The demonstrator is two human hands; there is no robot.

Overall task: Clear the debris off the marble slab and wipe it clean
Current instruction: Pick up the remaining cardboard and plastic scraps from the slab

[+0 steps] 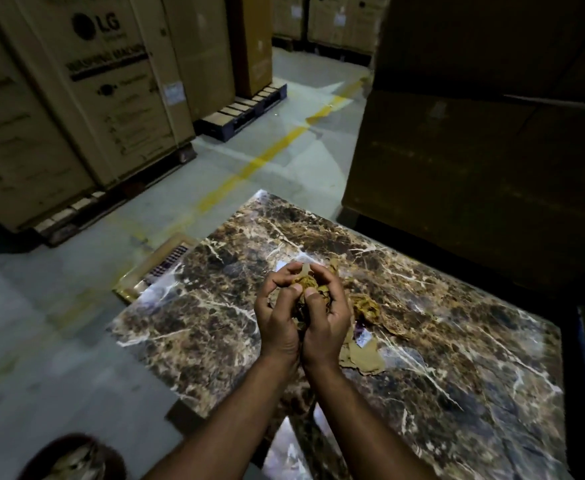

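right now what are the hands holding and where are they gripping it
Both hands, left hand and right hand, cup a crumpled wad of brown debris between them, fingers curled around its sides above the marble slab.

Stacked cardboard boxes (86,98), pallet (246,110), yellow floor line (267,157)

Hands (301,313) cupped together, so most of the debris wad (307,283) betw. palms is hidden; can't tell what it's made of. Marble slab (440,393) cut off at bottom edge; its right side fades into shadow. Dark round obj (72,459) bottom-left blurred + cropped, unidentifiable. Small print on LG box (118,98) unreadable. Boxes on right (485,150) too dark for detail.
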